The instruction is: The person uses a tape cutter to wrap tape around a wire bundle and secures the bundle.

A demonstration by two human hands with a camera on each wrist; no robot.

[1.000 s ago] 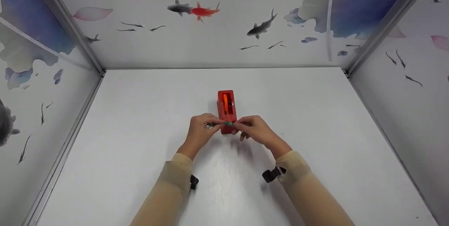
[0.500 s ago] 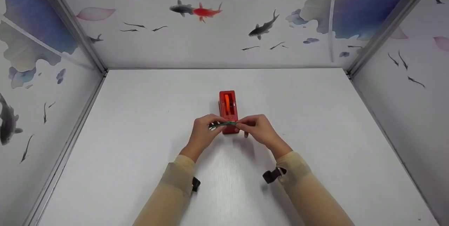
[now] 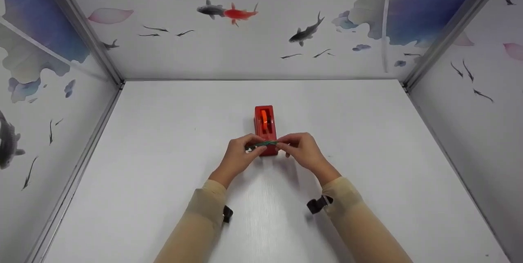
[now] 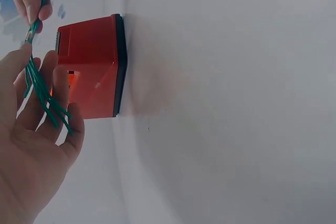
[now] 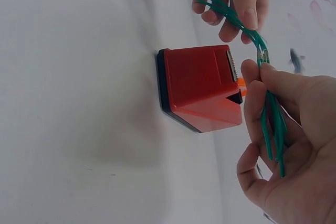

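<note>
Above the front end of a red tape dispenser [image 3: 267, 135], a thin bundle of green wires [image 5: 274, 124] stretches between the two hands. My left hand [image 3: 242, 150] pinches it between thumb and fingers, and its loose ends fan across those fingers in the left wrist view. From the other side, my right hand [image 3: 304, 150] pinches the bundle with thumb and forefinger, the strands running on over its palm in the right wrist view. A shiny clear band [image 5: 263, 56], like a wrap of tape, circles the wires between the hands.
The dispenser stands on a white table [image 3: 171, 124], its orange roll [image 3: 264, 120] toward the back and its toothed cutter [image 5: 232, 65] close to the hands. Walls printed with fish [image 3: 240, 13] enclose the table at the back and both sides.
The fingers have shifted on the bundle, and more green wire shows between the hands. My right hand's lower fingers have drawn in. The dispenser stays in place.
</note>
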